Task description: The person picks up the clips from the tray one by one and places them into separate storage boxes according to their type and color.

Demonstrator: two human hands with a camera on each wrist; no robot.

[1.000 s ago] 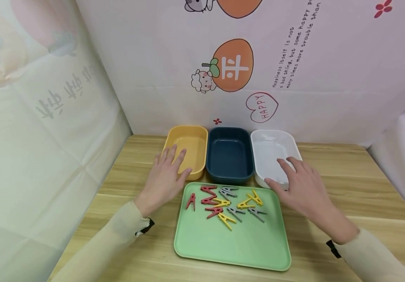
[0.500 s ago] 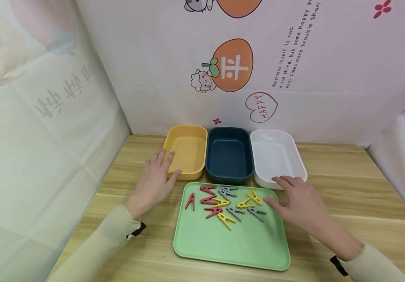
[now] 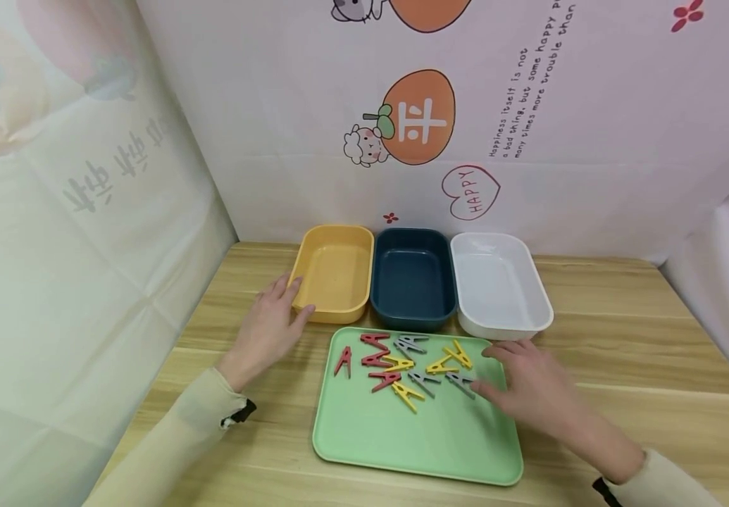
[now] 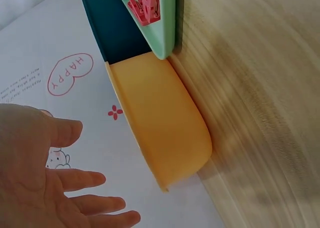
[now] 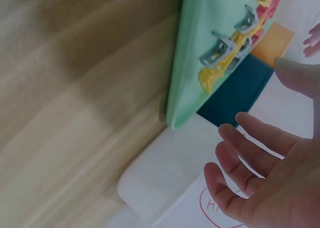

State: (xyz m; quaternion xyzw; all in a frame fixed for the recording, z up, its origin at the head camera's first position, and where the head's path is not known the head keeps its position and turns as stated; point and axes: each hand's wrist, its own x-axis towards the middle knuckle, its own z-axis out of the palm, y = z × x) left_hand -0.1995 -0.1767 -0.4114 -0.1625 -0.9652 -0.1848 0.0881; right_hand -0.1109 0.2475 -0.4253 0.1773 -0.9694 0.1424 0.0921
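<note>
My left hand (image 3: pixel 267 329) hovers at the near left corner of the yellow bin (image 3: pixel 334 278), fingers spread and holding nothing. Over the right edge of the green tray (image 3: pixel 418 440) is my right hand (image 3: pixel 532 384), its fingers loosely bent and nothing in them. Its thumb tip overlaps a grey clothespin (image 3: pixel 460 383) in the head view. Red clothespins (image 3: pixel 375 341), yellow clothespins (image 3: pixel 407 396) and further grey ones lie in the upper half of the tray. The right wrist view shows the right palm and fingers apart from the clothespins.
Behind the tray, a dark blue bin (image 3: pixel 413 278) stands between the yellow bin and a white bin (image 3: pixel 500 285). All three are side by side against a printed cloth backdrop (image 3: pixel 313 141). The wooden table (image 3: pixel 263 451) extends on both sides.
My right hand has come back from over the white bin toward the tray's right edge. My left hand has drawn back and left from over the yellow bin. The clothespins have stayed put.
</note>
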